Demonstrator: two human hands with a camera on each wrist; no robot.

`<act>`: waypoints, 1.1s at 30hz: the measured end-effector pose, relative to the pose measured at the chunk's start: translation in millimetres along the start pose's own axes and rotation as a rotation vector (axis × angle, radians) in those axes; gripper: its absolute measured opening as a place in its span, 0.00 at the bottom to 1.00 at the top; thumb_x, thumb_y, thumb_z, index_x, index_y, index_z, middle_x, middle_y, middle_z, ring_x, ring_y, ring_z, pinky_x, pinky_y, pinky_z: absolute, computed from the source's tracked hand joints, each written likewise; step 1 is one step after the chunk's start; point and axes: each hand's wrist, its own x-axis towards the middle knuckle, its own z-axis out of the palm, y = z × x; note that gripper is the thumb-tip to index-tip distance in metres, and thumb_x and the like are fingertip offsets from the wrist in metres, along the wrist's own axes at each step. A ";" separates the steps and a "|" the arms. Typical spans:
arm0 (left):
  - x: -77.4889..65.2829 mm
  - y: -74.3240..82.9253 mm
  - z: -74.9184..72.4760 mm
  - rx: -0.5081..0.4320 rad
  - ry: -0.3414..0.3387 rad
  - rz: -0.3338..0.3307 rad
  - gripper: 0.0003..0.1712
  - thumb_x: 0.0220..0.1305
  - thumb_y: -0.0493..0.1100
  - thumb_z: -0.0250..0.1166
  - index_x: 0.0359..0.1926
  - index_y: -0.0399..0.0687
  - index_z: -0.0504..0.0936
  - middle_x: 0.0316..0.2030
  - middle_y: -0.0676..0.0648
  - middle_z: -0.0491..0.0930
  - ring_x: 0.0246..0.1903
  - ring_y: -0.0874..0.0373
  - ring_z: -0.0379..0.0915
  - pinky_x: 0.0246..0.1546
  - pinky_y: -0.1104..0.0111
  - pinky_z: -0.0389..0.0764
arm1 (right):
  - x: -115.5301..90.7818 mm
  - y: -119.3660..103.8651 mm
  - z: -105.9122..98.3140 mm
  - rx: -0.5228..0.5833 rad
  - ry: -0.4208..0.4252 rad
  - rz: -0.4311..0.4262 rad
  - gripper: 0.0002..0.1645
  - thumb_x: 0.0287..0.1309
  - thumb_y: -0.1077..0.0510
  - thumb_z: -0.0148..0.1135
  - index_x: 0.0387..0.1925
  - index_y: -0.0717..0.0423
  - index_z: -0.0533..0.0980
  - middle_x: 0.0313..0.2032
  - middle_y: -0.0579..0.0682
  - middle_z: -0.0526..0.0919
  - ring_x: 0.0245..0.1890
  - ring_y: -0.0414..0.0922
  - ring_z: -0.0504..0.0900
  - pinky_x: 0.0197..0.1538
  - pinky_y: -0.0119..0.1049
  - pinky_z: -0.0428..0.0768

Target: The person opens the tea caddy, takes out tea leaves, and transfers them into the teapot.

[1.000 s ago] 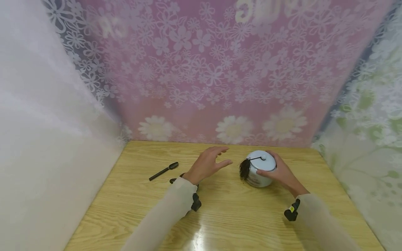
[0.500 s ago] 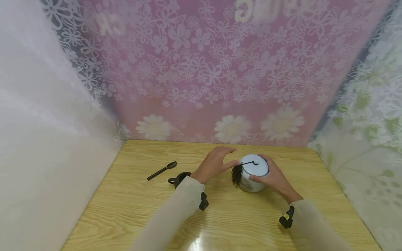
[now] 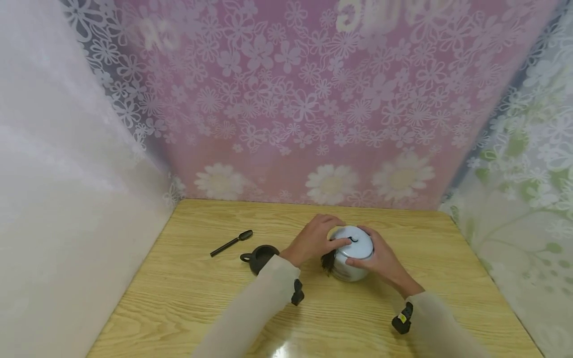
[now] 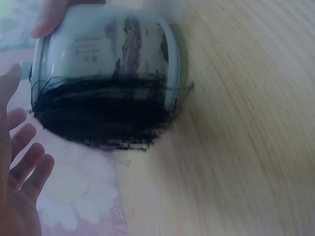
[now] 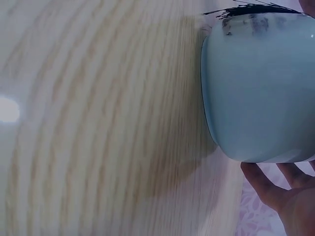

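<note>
A pale blue lidded tea jar (image 3: 351, 271) with dark painted scenery stands upright on the wooden table. My right hand (image 3: 380, 261) grips it from the right, thumb in front and fingers behind. From the lid's knob (image 4: 25, 70) a cord leads to a black tassel (image 4: 103, 113) hanging down the jar's left side. My left hand (image 3: 315, 238) reaches over the lid (image 3: 358, 238) with fingers loosely bent; its thumb is right at the knob. The other left fingers stand apart from the jar in the left wrist view.
A small black teapot-like vessel (image 3: 259, 258) with a ring handle stands left of the jar, partly behind the left forearm. Further left lies a black spoon or scoop (image 3: 230, 243). Flower-patterned cloth walls (image 3: 286, 124) enclose the table (image 3: 179, 308) at the back and sides.
The right hand has brought the jar left and slightly nearer. My left hand has moved right, from beside the jar to over its lid. More of the black vessel shows.
</note>
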 end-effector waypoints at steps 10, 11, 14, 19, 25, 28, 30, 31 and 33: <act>-2.6 4.5 11.1 -0.118 -0.044 0.003 0.28 0.80 0.63 0.64 0.70 0.56 0.84 0.73 0.52 0.78 0.74 0.56 0.73 0.69 0.65 0.81 | -3.7 1.8 7.1 0.002 -0.006 -0.023 0.67 0.62 0.45 0.82 0.88 0.54 0.50 0.80 0.66 0.62 0.71 0.66 0.75 0.64 0.62 0.81; -2.2 4.2 12.8 -0.134 -0.046 0.008 0.27 0.81 0.62 0.63 0.71 0.56 0.84 0.73 0.52 0.78 0.74 0.56 0.73 0.69 0.66 0.80 | -3.7 2.4 6.8 0.008 -0.014 -0.022 0.67 0.63 0.45 0.82 0.88 0.54 0.49 0.80 0.66 0.61 0.71 0.66 0.75 0.64 0.62 0.81; -0.2 2.1 19.3 -0.178 -0.044 0.024 0.26 0.82 0.61 0.62 0.71 0.57 0.84 0.74 0.53 0.78 0.74 0.57 0.74 0.69 0.66 0.80 | -3.2 4.6 5.7 0.037 -0.046 -0.018 0.67 0.64 0.47 0.81 0.88 0.54 0.47 0.80 0.67 0.60 0.72 0.67 0.74 0.63 0.61 0.82; 2.7 -2.5 28.4 -0.257 -0.021 0.018 0.26 0.80 0.62 0.64 0.71 0.61 0.84 0.74 0.57 0.78 0.74 0.59 0.73 0.69 0.67 0.80 | -1.1 8.5 3.1 0.101 -0.103 -0.006 0.67 0.65 0.50 0.80 0.88 0.53 0.43 0.81 0.68 0.58 0.73 0.68 0.73 0.63 0.54 0.83; 4.9 -1.3 29.6 -0.321 -0.042 -0.003 0.28 0.78 0.63 0.67 0.72 0.62 0.84 0.76 0.57 0.75 0.76 0.58 0.71 0.69 0.67 0.80 | 1.0 9.3 2.2 0.160 -0.146 -0.007 0.67 0.66 0.51 0.80 0.89 0.48 0.42 0.82 0.67 0.56 0.72 0.66 0.75 0.60 0.48 0.84; 5.6 1.9 29.2 -0.351 -0.052 -0.018 0.28 0.78 0.62 0.67 0.72 0.61 0.83 0.76 0.57 0.75 0.76 0.58 0.71 0.70 0.66 0.79 | 1.3 10.3 2.5 0.180 -0.154 -0.004 0.67 0.66 0.52 0.79 0.89 0.46 0.42 0.82 0.67 0.56 0.71 0.66 0.75 0.59 0.47 0.85; 5.6 3.9 29.2 -0.366 -0.051 -0.026 0.27 0.79 0.61 0.67 0.72 0.60 0.83 0.76 0.57 0.75 0.76 0.58 0.71 0.70 0.67 0.80 | 1.3 10.7 2.9 0.187 -0.151 -0.002 0.67 0.67 0.52 0.79 0.89 0.47 0.42 0.82 0.67 0.56 0.71 0.66 0.76 0.59 0.46 0.85; 5.7 4.6 29.7 -0.369 -0.046 -0.025 0.27 0.79 0.60 0.67 0.72 0.60 0.84 0.76 0.57 0.75 0.76 0.59 0.71 0.69 0.67 0.80 | 1.1 10.8 3.1 0.193 -0.151 0.000 0.67 0.67 0.52 0.79 0.89 0.48 0.42 0.82 0.67 0.56 0.71 0.65 0.76 0.59 0.45 0.85; 5.7 6.2 30.4 -0.371 -0.035 -0.023 0.26 0.79 0.59 0.67 0.71 0.59 0.84 0.75 0.56 0.76 0.74 0.59 0.73 0.67 0.69 0.81 | 1.0 11.3 3.2 0.199 -0.150 -0.002 0.66 0.68 0.53 0.78 0.89 0.49 0.41 0.81 0.68 0.57 0.70 0.65 0.76 0.59 0.44 0.85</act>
